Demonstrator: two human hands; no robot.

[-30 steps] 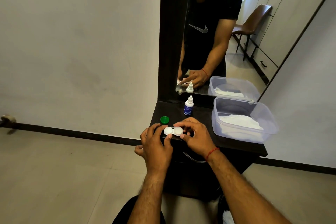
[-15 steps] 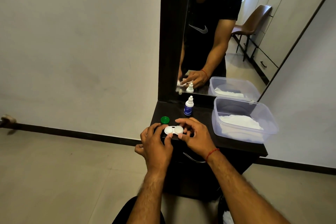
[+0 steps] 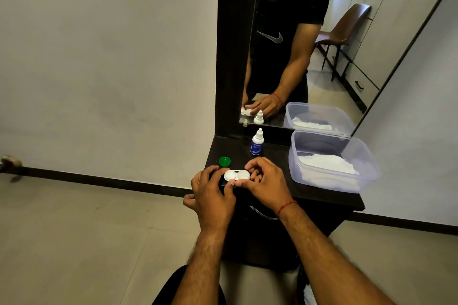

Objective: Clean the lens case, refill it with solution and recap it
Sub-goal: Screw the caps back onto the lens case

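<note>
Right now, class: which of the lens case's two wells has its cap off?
The left well, by the left hand: its green cap lies apart on the dresser. The right well looks capped white.

bottle label (image 3: 256, 148) unreadable, case wells' (image 3: 236, 175) contents unclear

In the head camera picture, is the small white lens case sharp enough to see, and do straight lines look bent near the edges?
Head view: the white twin-well lens case is fairly sharp but bright, so its wells show little detail; the dark baseboard line and the mirror's dark frame tilt and bow from the wide-angle lens; light is soft, with glare on the clear plastic tub.
</note>
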